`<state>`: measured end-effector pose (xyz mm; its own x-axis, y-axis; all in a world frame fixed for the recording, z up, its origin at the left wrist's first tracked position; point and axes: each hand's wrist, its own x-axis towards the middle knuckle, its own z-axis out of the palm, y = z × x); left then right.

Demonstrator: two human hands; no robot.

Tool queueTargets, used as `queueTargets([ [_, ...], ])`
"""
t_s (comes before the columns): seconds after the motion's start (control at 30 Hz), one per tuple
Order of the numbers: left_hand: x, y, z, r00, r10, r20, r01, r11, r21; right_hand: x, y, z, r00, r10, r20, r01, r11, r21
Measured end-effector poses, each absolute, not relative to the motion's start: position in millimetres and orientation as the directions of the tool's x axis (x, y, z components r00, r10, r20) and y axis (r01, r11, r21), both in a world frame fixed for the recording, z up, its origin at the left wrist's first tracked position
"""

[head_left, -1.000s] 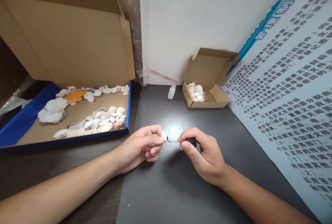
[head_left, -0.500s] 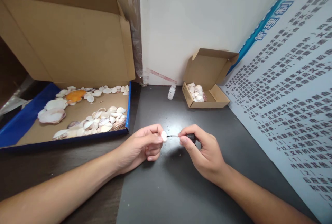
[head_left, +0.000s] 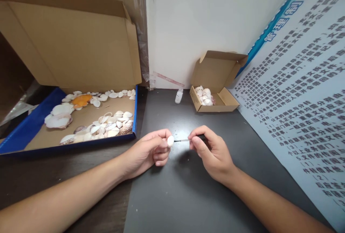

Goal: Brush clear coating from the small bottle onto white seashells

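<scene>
Between thumb and fingertips, my left hand (head_left: 155, 148) pinches a small white seashell (head_left: 170, 141) above the grey mat. My right hand (head_left: 212, 154) is closed on a thin brush applicator (head_left: 182, 140). Its dark tip reaches the right edge of the shell, and its black cap, seen half a second ago, is now mostly hidden behind my fingers. Farther back on the mat stands a small bottle (head_left: 178, 96) with whitish contents and no cap visible on it.
At left lies a large open blue-edged cardboard box (head_left: 136, 110) holding many shells, one of them orange (head_left: 81, 100). A small open carton (head_left: 215, 108) with white shells (head_left: 205, 96) is at back right. A printed sheet (head_left: 296, 82) borders the right side.
The brush has turned a little in my right hand, so its black cap is now largely out of sight. The shell stays in my left hand, and the view has shifted slightly.
</scene>
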<state>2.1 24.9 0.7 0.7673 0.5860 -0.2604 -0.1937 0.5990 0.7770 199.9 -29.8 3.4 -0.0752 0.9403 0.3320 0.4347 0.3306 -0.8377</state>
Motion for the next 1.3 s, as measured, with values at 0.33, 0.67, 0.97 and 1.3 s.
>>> queueTargets([
  [0.33, 1.5, 23.8, 0.5, 0.763, 0.593, -0.258, -0.204, 0.599, 0.774, 200.5, -30.6, 2.8, -0.129, 0.951, 0.281, 0.392, 0.309, -0.867],
  [0.67, 2.8, 18.7, 3.6, 0.764, 0.595, -0.251, -0.164, 0.555, 0.815, 194.1, -42.8, 9.7, -0.134, 0.898, 0.419, 0.387, 0.437, -0.812],
  [0.97, 2.4, 19.2, 1.3, 0.782, 0.581, -0.225, -0.185, 0.562, 0.806, 191.2, -43.1, 14.2, -0.119, 0.892, 0.436, 0.502, 0.432, -0.749],
  [1.3, 1.9, 17.2, 2.3, 0.791, 0.574, -0.213, -0.153, 0.522, 0.839, 189.6, -45.2, 13.6, -0.111, 0.864, 0.492, 0.504, 0.475, -0.721],
])
